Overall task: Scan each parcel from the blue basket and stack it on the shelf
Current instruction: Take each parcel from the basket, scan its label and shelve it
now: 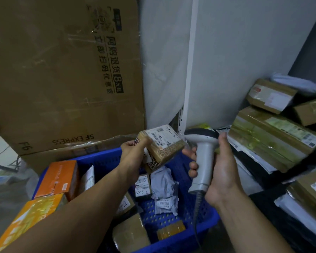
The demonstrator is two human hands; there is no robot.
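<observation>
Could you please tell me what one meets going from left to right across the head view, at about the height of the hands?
orange box → left hand → small parcel that it holds → scanner gripped by the right hand → long taped parcel on the shelf.

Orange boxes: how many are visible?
2. One orange box stands at the blue basket's far left; a yellower orange box lies nearer, lower left. More may be hidden.

Parcel up, scanner beside it.
Your left hand (133, 148) grips a small brown parcel (161, 145) above the blue basket (173, 216); your right hand (221, 172) holds the grey scanner (202, 157).
</observation>
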